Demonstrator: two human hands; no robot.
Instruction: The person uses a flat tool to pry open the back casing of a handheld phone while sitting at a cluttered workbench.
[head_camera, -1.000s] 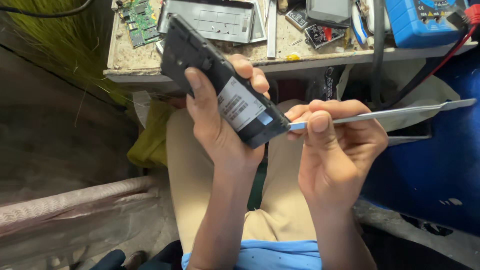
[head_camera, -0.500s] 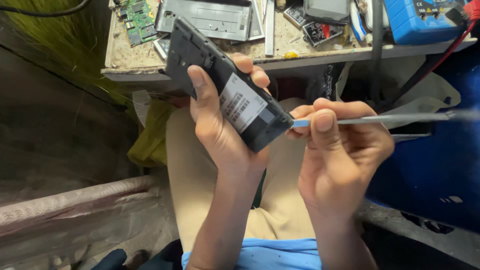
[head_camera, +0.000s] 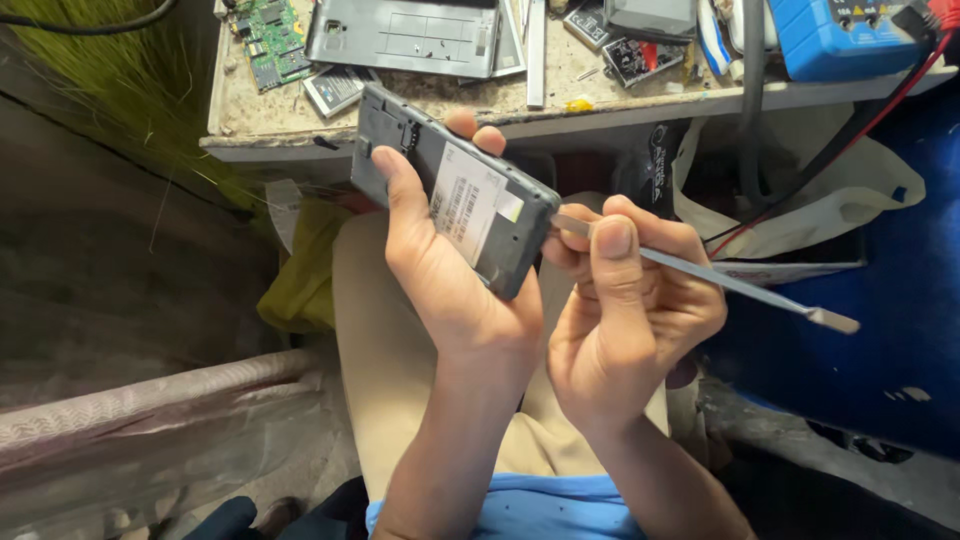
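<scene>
Two bare hands are working over the person's lap, just below the edge of a cluttered workbench. The left hand is gripping an opened grey phone, its back cover off and a white label showing. The phone is lying tilted, its long axis running from 10 o'clock to 4 o'clock, with the thumb pressing along its near edge and the fingertips curling over the far edge at 12 o'clock. The palm is sitting under the phone's lower half, so the device is projecting out of the grip toward 10 o'clock.

The right hand is pinching a thin flat metal pry tool between thumb and bent fingers. The tool's tip is touching the phone's lower right corner, at 9 o'clock from the right hand, while its long shaft is pointing away toward 4 o'clock and ending in a flat blade. The thumb is lying on top of the shaft close to the tip.

On the bench at 12 o'clock from the hands are lying a grey phone back cover, a green circuit board and a blue meter at 1 o'clock. A black cable and a red cable are hanging from the bench at 3 o'clock.
</scene>
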